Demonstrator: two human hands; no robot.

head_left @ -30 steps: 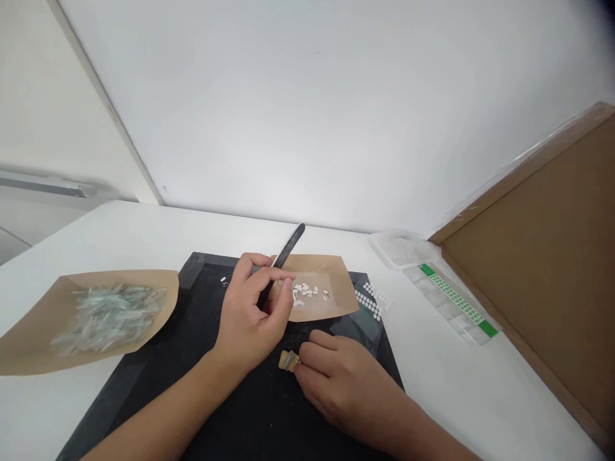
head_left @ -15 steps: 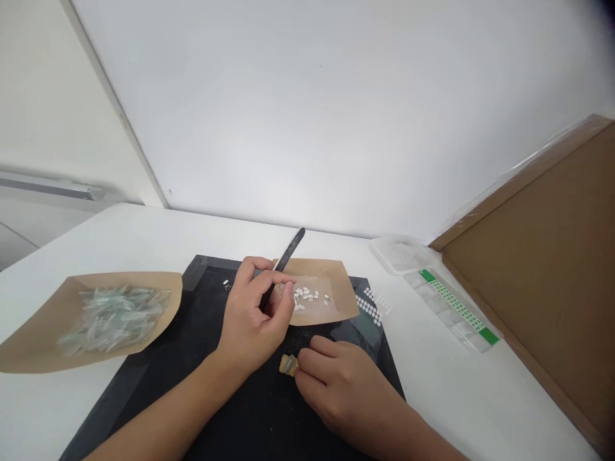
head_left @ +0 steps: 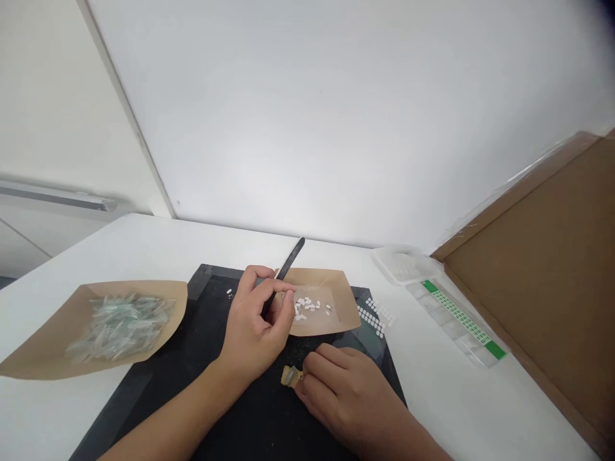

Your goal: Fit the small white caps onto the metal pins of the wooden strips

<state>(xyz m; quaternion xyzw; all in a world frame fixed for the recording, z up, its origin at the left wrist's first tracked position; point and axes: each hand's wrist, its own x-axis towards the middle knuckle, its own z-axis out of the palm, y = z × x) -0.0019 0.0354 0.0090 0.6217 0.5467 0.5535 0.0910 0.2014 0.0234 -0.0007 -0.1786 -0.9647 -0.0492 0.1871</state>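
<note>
My left hand (head_left: 262,320) is closed around black tweezers (head_left: 291,259), whose rounded end points up and away. Its thumb and index fingertip meet beside the near paper tray (head_left: 343,285), in which small white oval pieces (head_left: 307,304) lie on a clear sheet. My right hand (head_left: 343,390) is lower on the black mat (head_left: 250,410), fingers curled in a pinch on a small yellow-and-grey piece (head_left: 291,376). Part of that piece is hidden by the fingertips, so its exact kind does not show.
At left, a brown paper tray (head_left: 52,339) holds many clear strips (head_left: 127,326). Rows of white ovals (head_left: 372,320) sit at the mat's right edge. Further right are a clear plastic tray (head_left: 403,266), a green-and-white strip (head_left: 464,319) and a cardboard box (head_left: 538,269).
The whole view has shifted slightly, so the scene sits a little lower. Both hands keep their grips; the right hand and the small piece have turned slightly.
</note>
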